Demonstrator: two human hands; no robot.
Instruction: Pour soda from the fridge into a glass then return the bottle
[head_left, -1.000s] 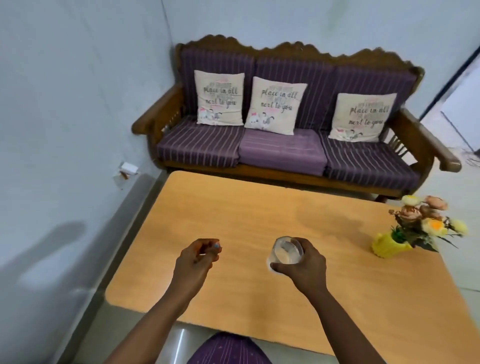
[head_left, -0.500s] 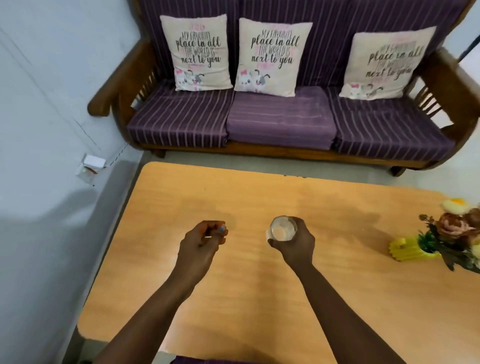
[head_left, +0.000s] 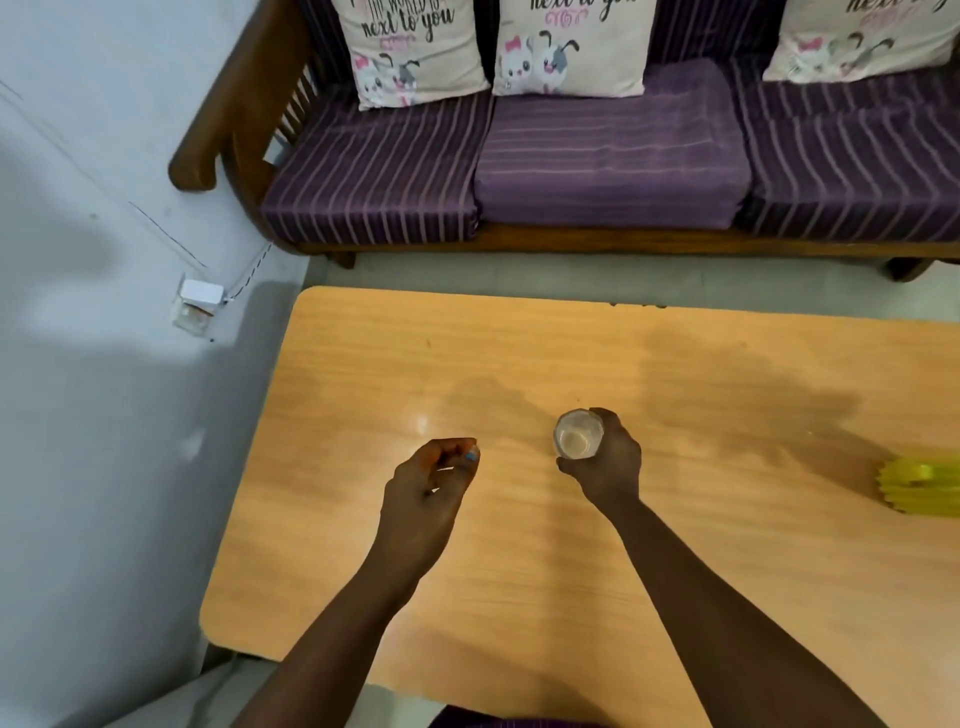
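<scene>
A small clear glass (head_left: 577, 435) stands upright at the middle of the wooden table (head_left: 727, 545), and it looks empty. My right hand (head_left: 605, 465) grips it from the right, fingers wrapped round its side. Whether the base touches the tabletop I cannot tell. My left hand (head_left: 431, 486) hovers over the table to the left of the glass, its fingers loosely curled with nothing seen in them. No bottle or fridge is in view.
A yellow flower pot (head_left: 919, 486) sits at the table's right edge. Beyond the table stands a purple striped sofa (head_left: 608, 166) with printed cushions. A grey wall (head_left: 104, 415) runs close along the table's left side.
The view has tilted down and closer to the table. Both hands keep nearly the same places, the right one still gripping the glass.
</scene>
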